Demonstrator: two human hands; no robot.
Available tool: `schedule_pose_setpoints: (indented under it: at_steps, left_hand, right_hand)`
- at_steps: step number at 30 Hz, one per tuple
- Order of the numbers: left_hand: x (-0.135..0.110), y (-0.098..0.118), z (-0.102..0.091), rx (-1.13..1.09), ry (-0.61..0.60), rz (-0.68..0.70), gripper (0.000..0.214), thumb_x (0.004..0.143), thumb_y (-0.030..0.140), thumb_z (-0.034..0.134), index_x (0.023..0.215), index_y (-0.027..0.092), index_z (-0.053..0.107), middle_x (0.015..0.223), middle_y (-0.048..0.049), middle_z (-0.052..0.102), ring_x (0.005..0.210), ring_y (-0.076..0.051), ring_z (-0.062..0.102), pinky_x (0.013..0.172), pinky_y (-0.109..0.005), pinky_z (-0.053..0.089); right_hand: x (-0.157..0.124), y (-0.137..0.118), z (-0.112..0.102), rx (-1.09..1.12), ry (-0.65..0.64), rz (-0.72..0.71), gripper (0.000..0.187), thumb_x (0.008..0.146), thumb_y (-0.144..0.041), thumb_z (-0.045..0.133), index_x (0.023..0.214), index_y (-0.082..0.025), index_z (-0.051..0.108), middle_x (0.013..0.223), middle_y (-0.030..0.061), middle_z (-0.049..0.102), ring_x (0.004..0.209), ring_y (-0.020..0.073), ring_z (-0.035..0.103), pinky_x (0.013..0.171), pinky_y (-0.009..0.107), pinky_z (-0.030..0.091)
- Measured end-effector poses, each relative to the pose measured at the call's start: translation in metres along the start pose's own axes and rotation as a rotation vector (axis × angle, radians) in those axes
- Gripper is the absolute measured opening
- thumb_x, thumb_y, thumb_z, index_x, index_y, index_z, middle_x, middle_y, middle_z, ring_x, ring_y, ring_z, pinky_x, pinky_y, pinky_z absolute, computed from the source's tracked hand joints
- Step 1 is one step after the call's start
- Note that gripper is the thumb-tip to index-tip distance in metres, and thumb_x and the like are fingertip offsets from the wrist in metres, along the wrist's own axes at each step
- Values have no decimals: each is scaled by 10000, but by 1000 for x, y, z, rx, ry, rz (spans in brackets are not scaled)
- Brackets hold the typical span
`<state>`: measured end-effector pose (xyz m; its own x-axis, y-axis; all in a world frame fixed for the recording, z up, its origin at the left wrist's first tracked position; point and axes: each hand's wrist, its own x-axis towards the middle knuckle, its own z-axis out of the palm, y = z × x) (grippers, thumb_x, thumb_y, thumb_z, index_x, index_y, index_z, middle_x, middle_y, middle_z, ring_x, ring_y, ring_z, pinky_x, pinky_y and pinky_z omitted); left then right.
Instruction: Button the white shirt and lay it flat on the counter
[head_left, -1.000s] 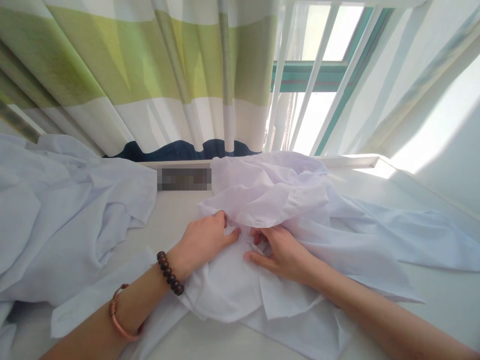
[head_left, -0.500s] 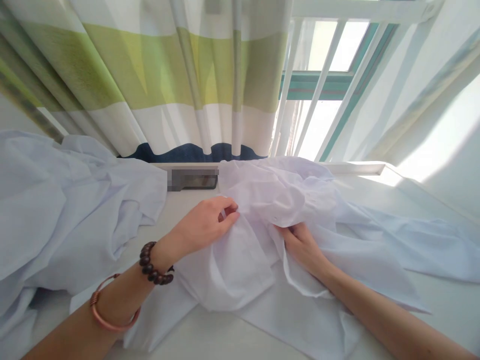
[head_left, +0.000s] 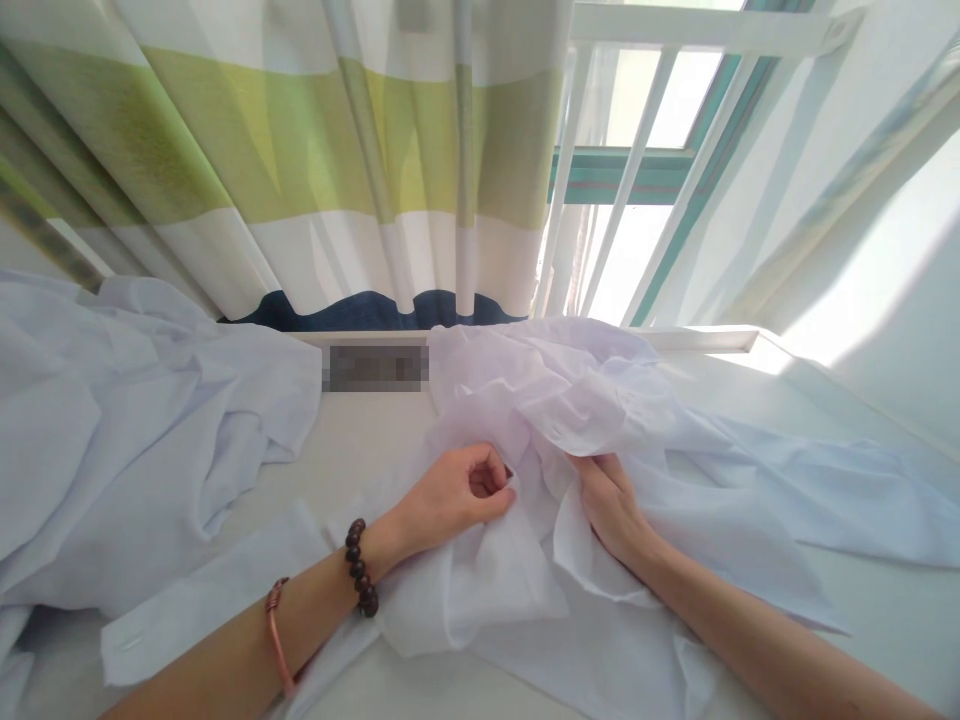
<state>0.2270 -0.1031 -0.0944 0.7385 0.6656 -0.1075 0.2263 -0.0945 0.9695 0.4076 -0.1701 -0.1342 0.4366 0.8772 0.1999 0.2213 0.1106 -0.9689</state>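
White shirt (head_left: 600,420) centre frame | left hand (head_left: 457,492) pinching a fold | right hand (head_left: 611,500) gripping cloth, partly hidden | risk: thin fabric slipping, bunching.

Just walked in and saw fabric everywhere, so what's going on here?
A person is working on a white shirt spread on a white table by the window. The left hand pinches a fold of it, and the right hand is tucked into the bunched cloth. Another pale garment lies heaped at the left.
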Motion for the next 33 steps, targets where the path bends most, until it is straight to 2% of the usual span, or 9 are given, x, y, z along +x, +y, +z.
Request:
schedule_pose_setpoints:
  at_steps: [3, 6, 9, 12, 18, 23, 29, 33]
  left_hand:
    - [7, -9, -3, -147, -16, -93, 328, 658, 295, 766, 820, 174, 508, 706, 33, 529, 614, -103, 514, 524, -219, 429]
    - [7, -8, -6, -186, -30, -141, 411, 652, 287, 779, 960, 169, 534, 736, 27, 531, 611, -118, 520, 455, -212, 393]
    - [5, -8, -5, -138, 6, -88, 545, 698, 235, 741, 1186, 207, 500, 687, 68, 473, 575, -105, 483, 476, -215, 365]
    - [4, -14, -2, -54, 45, 15, 608, 740, 186, 701, 1288, 236, 442, 619, 102, 392, 544, -86, 415, 534, -224, 354]
    - [1, -24, 7, -22, 79, 114, 418, 762, 164, 666, 1096, 225, 423, 693, 75, 477, 621, -102, 473, 558, -222, 383]
    - [-1, -23, 8, 27, 78, 118, 297, 776, 216, 662, 937, 220, 412, 764, 44, 528, 655, -106, 493, 550, -215, 396]
    - [-6, -16, 5, 50, 79, 102, 281, 770, 254, 661, 893, 215, 411, 796, 35, 529, 616, -93, 481, 551, -230, 415]
    - [-6, -10, -1, -98, -14, 95, 200, 751, 267, 651, 826, 187, 483, 805, 17, 512, 705, -123, 534, 642, -271, 485]
  right_hand:
    - [0, -5, 3, 60, -127, -36, 422, 888, -492, 523, 1173, -202, 636, 1242, 103, 654, 1239, 293, 520, 1087, 475, 344]
    - [-2, -13, 5, 38, -231, -147, 323, 913, -444, 501, 1054, -200, 657, 1116, 93, 696, 1104, 276, 590, 997, 416, 435]
    - [-5, -19, 6, 1, -316, -213, 238, 925, -379, 488, 859, -197, 626, 894, 61, 692, 887, 224, 625, 841, 334, 499]
    - [-5, -21, 6, -31, -339, -235, 195, 919, -344, 496, 822, -201, 586, 820, 38, 650, 822, 193, 605, 799, 303, 493]
    - [-6, -21, 8, -16, -418, -182, 130, 854, -324, 567, 811, -203, 584, 857, 49, 655, 847, 194, 637, 816, 316, 519]
    - [-6, -16, 11, -6, -356, -137, 131, 767, -291, 656, 845, -212, 587, 845, 33, 682, 828, 199, 672, 798, 320, 556]
    - [-7, -13, 10, -54, -348, -118, 202, 766, -338, 687, 914, -202, 667, 923, 68, 740, 898, 242, 690, 857, 378, 555]
    - [-7, -11, 10, -85, -316, -120, 232, 809, -374, 657, 957, -197, 681, 993, 83, 742, 971, 272, 679, 888, 416, 535]
